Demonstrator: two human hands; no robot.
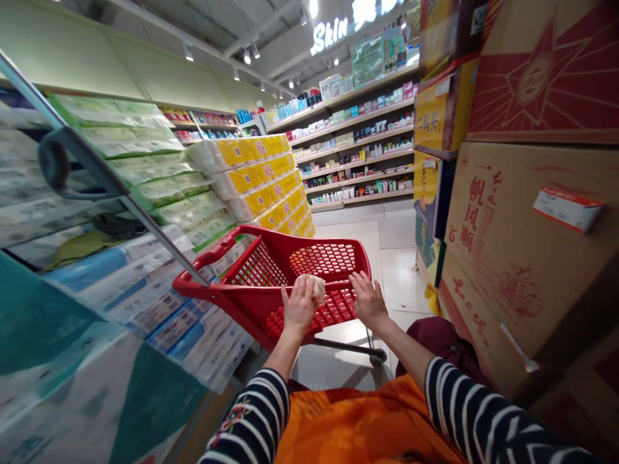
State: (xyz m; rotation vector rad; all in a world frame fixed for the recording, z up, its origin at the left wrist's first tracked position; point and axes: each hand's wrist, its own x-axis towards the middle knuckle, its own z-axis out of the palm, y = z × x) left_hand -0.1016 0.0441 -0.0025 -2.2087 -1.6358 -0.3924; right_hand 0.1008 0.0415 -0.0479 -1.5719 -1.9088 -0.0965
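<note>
A red plastic shopping cart (271,296) stands sideways in front of me, with mesh sides. My left hand (298,308) rests on its near top rim, fingers pressed over a crumpled pale cloth (317,290) that shows beside the fingertips. At the cart's right end, my right hand (369,301) lies over the rim with its fingers stretched out and nothing visible in them. The cart basket shows no goods inside. A grey metal pole (155,229) with a dark looped grip slants down to the cart's handle end.
Stacked tissue packs (261,177) and blue-white packs (159,309) rise on the left. Tall cardboard boxes (522,219) stand close on the right. Beyond the cart are pale floor tiles (387,248) and shelves (358,138) of skin-care goods. A cart wheel (378,356) shows low down.
</note>
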